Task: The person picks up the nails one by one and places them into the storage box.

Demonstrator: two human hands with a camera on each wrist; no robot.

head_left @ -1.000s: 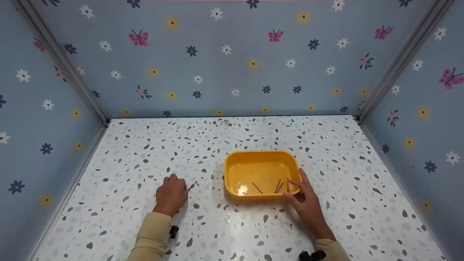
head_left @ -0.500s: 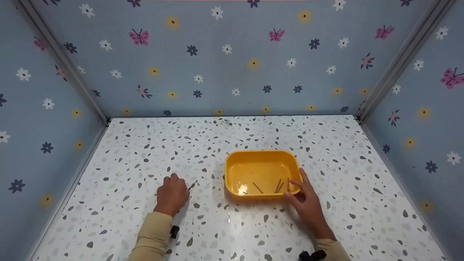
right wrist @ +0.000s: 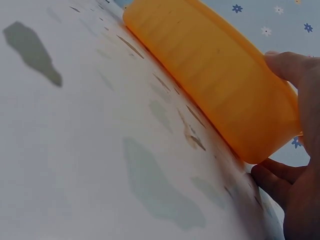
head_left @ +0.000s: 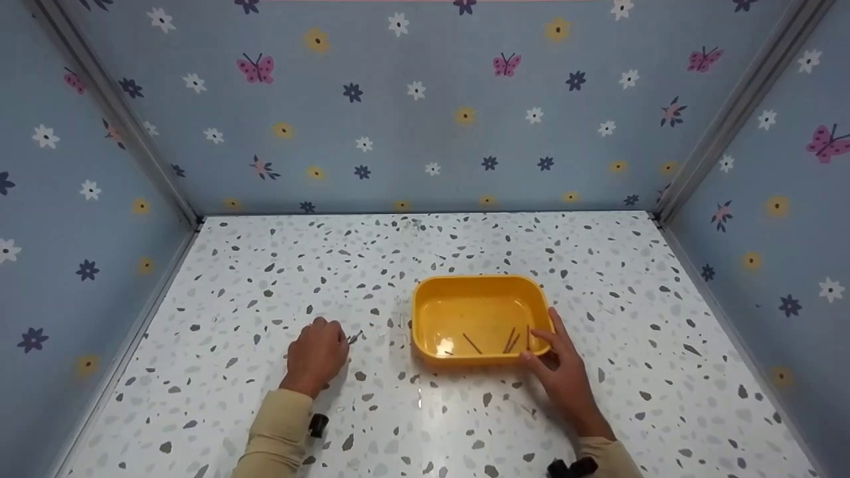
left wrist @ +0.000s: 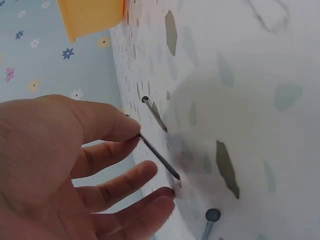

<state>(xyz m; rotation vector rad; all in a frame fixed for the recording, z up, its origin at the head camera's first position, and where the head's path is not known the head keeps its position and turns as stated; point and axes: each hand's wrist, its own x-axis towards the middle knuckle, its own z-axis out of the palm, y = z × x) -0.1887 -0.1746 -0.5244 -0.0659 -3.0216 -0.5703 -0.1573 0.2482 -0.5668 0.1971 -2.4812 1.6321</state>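
Note:
My left hand point(head_left: 319, 355) is low over the table, left of the yellow tray point(head_left: 478, 281). In the left wrist view its thumb and forefinger pinch a thin dark nail point(left wrist: 159, 156), which points down toward the tabletop; the other fingers are loosely bent. Just past the fingertips lies a second nail point(left wrist: 155, 115), and a third nail point(left wrist: 212, 216) shows at the bottom edge. My right hand point(head_left: 564, 375) grips the near right corner of the tray, thumb outside and a finger over the rim. Several nails point(head_left: 472, 343) lie inside the tray, along its near side.
The white speckled tabletop point(head_left: 319, 259) extends around both hands. Blue flowered panels point(head_left: 425, 119) enclose it at the back and sides, with grey metal strips point(head_left: 730, 106) in the corners. A black wrist strap point(head_left: 319, 425) is on my left sleeve.
My left hand has shifted very slightly to the right, its fingers moving beside the nails on the table. The tray and my right hand have stayed in place.

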